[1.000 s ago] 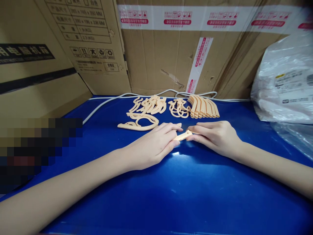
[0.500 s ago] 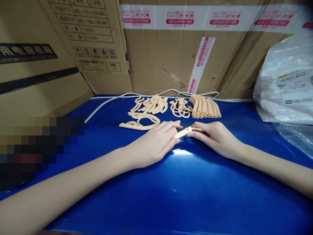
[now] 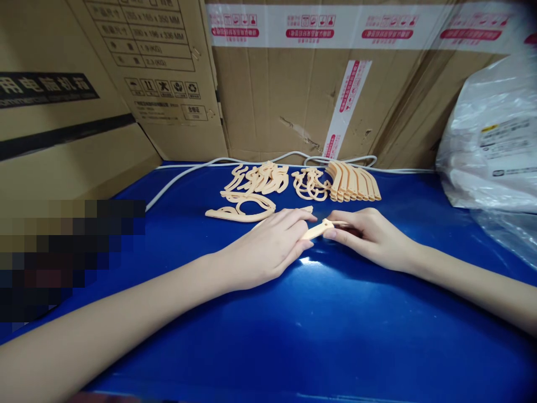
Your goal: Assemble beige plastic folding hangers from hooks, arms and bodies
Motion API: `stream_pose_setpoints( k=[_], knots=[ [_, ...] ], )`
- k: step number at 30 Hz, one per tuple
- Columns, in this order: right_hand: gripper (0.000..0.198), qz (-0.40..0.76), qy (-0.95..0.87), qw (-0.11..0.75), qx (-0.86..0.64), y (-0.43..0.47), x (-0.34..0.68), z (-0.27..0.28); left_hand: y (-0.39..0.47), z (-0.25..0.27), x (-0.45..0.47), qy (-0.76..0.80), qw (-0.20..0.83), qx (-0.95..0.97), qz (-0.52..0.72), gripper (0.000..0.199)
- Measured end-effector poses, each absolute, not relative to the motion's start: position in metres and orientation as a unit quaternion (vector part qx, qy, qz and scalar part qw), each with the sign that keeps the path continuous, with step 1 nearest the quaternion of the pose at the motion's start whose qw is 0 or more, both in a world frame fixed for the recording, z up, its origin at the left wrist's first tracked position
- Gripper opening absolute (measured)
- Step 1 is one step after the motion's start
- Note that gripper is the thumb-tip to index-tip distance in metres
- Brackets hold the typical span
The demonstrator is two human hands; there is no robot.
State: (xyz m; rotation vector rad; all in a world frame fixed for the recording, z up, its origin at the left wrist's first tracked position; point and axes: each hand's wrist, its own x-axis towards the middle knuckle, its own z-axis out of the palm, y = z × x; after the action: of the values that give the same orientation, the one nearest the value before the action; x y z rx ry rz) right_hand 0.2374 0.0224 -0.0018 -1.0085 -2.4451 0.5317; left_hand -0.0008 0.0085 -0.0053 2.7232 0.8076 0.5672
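two hands meet at the middle of the blue table (image 3: 319,336), and between them we hold one small peach plastic piece (image 3: 315,230). our left hand (image 3: 268,249) lies palm down with its fingertips pinched on the piece's near end; our right hand (image 3: 371,238) grips the far end between thumb and forefinger. the piece sits just above the tabletop, tilted a little. behind it lie loose curved peach parts (image 3: 241,207), a tangle of smaller ones (image 3: 308,184) and a neat fanned stack (image 3: 354,182). a white cable (image 3: 184,174) runs along the cardboard boxes (image 3: 268,95); a plastic bag (image 3: 495,140) sits at right.
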Motion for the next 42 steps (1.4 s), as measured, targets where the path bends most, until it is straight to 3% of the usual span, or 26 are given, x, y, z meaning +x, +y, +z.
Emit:
stream_pose_setpoints(
  k=[7, 16, 28, 34, 42],
  knots=[
    [0.044, 0.129, -0.907, 0.185, -0.356, 0.0191, 0.2387, -0.0005, 0.0088, -0.0066, -0.0006, 0.272, 0.115, 0.937, 0.188, 0.038],
    [0.050, -0.085, -0.926, 0.173, -0.326, 0.0166, 0.2417, -0.0029, 0.0095, -0.0075, -0.0015, 0.257, 0.097, 0.945, 0.179, 0.036],
    [0.045, -0.279, -0.911, 0.169, -0.253, 0.0206, 0.2435, -0.0007, 0.0090, -0.0055, -0.0003, 0.263, 0.094, 0.946, 0.166, 0.036],
    [0.040, -0.274, -0.915, 0.173, -0.240, 0.0217, 0.2454, -0.0003, 0.0089, -0.0062, -0.0002, 0.260, 0.088, 0.949, 0.157, 0.038],
    [0.033, -0.167, -0.932, 0.207, -0.246, 0.0233, 0.2472, -0.0014, 0.0091, -0.0057, -0.0010, 0.254, 0.088, 0.949, 0.162, 0.040]
  ],
)
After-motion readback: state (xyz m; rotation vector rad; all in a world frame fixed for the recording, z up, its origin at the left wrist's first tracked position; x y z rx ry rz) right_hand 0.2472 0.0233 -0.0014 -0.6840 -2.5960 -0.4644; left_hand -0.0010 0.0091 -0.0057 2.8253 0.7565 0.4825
